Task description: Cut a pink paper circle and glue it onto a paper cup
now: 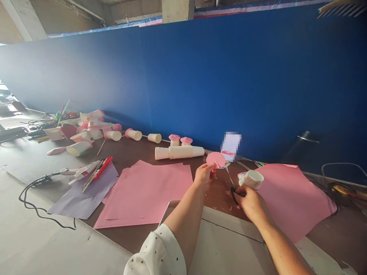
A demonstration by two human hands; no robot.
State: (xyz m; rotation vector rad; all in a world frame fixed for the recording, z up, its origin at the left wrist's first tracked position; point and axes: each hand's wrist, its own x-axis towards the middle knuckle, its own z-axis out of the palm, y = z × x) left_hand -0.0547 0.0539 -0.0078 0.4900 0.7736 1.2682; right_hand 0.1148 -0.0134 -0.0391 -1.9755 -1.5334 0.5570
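Note:
Between the fingers of my left hand (pixel 204 175) is a round pink paper disc (pixel 215 159), held up over the brown table. My right hand (pixel 249 199) grips the black-handled scissors (pixel 234 194), whose blades point up toward the disc. Just behind my right hand a white paper cup with red marks (pixel 254 179) lies tilted. To the right spreads a large pink sheet (pixel 292 198). Left of my left hand is a stack of pink paper (pixel 149 191). A long nested stack of white cups (pixel 180 152) lies on its side behind that paper.
A glue gun (pixel 78 171) with a black cord and a red cutter (pixel 99 172) lie on purple paper (pixel 86 198) at the left. Cups with pink pieces (pixel 94 128) are heaped behind them. A blue wall (pixel 183 76) borders the table's back.

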